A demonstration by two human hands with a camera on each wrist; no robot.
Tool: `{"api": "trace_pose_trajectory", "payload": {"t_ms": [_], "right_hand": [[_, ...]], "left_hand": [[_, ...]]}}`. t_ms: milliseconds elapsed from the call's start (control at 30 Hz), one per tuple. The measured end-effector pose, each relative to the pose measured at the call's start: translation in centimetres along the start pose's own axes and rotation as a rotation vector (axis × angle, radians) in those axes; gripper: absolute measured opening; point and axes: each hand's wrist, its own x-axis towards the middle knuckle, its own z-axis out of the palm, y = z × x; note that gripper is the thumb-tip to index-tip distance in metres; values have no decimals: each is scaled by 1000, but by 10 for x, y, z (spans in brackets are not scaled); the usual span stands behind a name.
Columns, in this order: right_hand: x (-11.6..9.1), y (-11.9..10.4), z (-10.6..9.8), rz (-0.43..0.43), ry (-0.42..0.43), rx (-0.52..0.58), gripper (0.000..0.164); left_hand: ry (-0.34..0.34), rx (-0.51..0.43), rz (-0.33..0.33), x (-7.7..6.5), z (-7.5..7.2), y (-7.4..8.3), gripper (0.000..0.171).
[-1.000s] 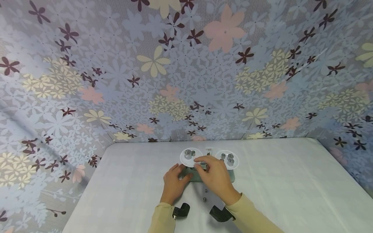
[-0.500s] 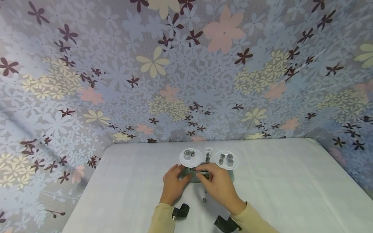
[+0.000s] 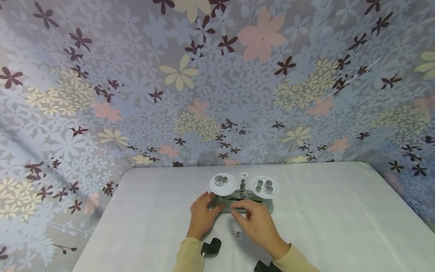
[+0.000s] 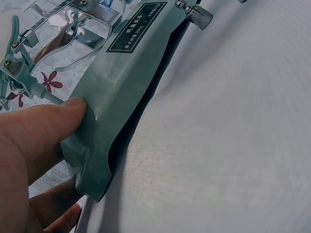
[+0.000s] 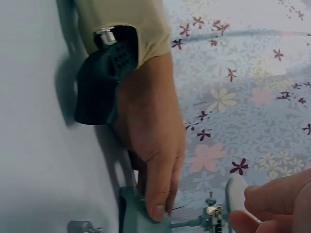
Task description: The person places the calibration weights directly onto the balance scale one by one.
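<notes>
A balance scale with a green base [image 3: 225, 207] and two white pans stands near the table's middle. My left hand [image 3: 202, 215] grips the base's left end; in the left wrist view the thumb [image 4: 73, 114] lies on the green body and other fingers go round behind it. Metal weights [image 3: 219, 180] sit on the left pan [image 3: 229, 189], several more [image 3: 268, 187] on the right pan [image 3: 265, 194]. In front of the base hovers my right hand [image 3: 258, 223], thumb and forefinger slightly apart, nothing seen between them. A metal weight [image 3: 238, 234] lies on the table before the scale.
A white cloth covers the table [image 3: 333, 219]. Flowered fabric [image 3: 204, 94] rises behind and at both sides. A black wrist camera [image 3: 212, 246] is strapped at the left wrist. The scale's metal pointer post [image 3: 242, 181] stands between the pans.
My right hand has drawn back from beside the left pan toward the front of the base, uncovering the middle of the scale. A smaller weight on the table is now out of sight. The left hand stays.
</notes>
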Motion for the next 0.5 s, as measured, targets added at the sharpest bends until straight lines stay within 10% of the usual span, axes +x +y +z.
{"api": "trace_pose_trajectory", "payload": {"t_ms": [500], "right_hand": [[-11,15,3,71,-3,45,19]], "left_hand": [[14,5,18,0,0,1,43]]}}
